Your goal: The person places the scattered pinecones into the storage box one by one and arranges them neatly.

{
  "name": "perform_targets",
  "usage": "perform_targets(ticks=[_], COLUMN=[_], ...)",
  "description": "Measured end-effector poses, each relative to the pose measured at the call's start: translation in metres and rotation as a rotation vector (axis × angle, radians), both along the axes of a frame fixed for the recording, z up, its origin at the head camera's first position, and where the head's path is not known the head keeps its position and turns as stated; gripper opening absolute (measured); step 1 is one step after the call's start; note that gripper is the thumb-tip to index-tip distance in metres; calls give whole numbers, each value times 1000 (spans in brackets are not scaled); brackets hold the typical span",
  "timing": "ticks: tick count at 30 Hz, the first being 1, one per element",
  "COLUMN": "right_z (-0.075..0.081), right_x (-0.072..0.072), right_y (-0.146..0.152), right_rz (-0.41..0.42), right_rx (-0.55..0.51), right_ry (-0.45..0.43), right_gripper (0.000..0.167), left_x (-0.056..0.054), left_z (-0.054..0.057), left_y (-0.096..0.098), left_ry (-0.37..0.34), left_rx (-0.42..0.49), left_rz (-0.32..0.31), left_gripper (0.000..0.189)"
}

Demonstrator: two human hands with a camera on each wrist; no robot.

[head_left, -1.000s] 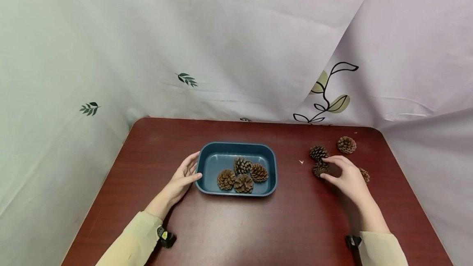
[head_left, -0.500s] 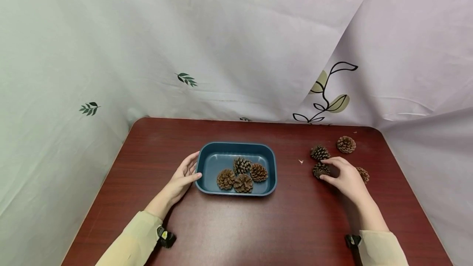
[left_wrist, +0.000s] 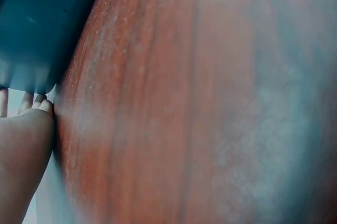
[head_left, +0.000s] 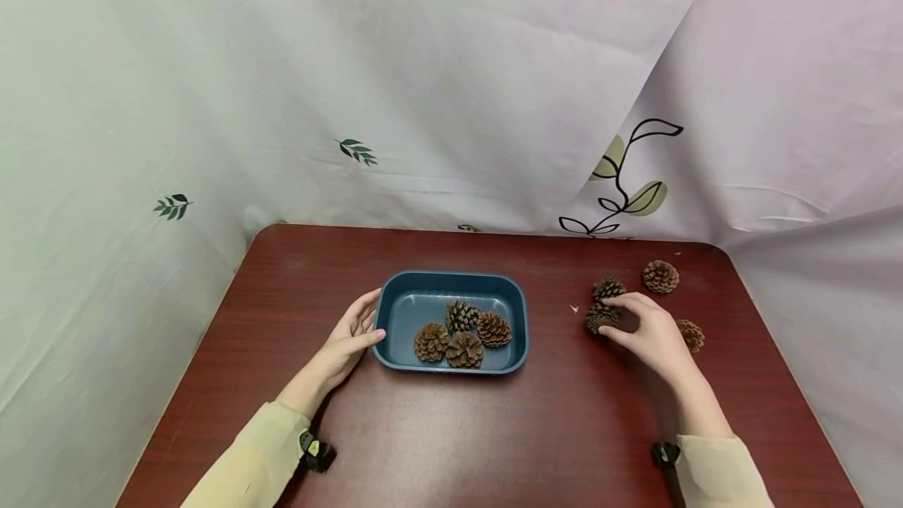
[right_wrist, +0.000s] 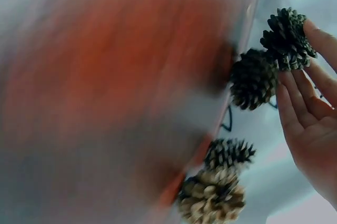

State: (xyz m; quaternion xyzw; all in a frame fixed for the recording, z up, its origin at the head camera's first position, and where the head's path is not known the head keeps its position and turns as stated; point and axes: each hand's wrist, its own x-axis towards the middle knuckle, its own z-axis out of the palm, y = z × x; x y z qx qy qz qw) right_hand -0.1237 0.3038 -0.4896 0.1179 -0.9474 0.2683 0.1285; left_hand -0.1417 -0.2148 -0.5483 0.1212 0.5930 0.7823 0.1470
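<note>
A dark blue tray point(head_left: 451, 371) lies on the table with several brown pine cones inside it, one of them a cone point(head_left: 430, 342) at the front left. The left hand point(head_left: 346, 343) grips the tray's left wall, thumb over the rim and fingers outside. In the left wrist view the hand point(left_wrist: 23, 145) meets the tray's corner point(left_wrist: 37, 34). At the right, the right hand point(head_left: 652, 335) pinches a dark pine cone point(head_left: 600, 319) between thumb and fingertips. In the right wrist view that pine cone point(right_wrist: 288, 39) sits against the fingers, with another cone point(right_wrist: 254, 79) close beside it.
Just behind the held cone lies a second pine cone point(head_left: 608, 288). Two more loose ones, a far cone point(head_left: 661, 277) and a near cone point(head_left: 691, 335), lie towards the table's right edge. A white curtain point(head_left: 451, 100) hangs behind the dark red table point(head_left: 451, 437).
The right hand has shifted slightly left, and the pine cone in its fingers has moved left and a little away with it. The left hand and tray stay put.
</note>
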Motion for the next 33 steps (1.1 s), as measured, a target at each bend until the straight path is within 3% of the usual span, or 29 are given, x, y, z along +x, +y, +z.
perform_targets(ticks=[18, 33], right_z=[24, 35], right_x=[-27, -34], right_y=[-74, -143], right_rz=[137, 250], right_rx=[-111, -182], right_ry=[33, 49], right_gripper=[46, 50], left_x=[1, 0], left_z=[0, -1], left_y=[-1, -1], left_ry=[3, -2], left_rx=[0, 4], left_rz=[-10, -1], left_gripper=[78, 80])
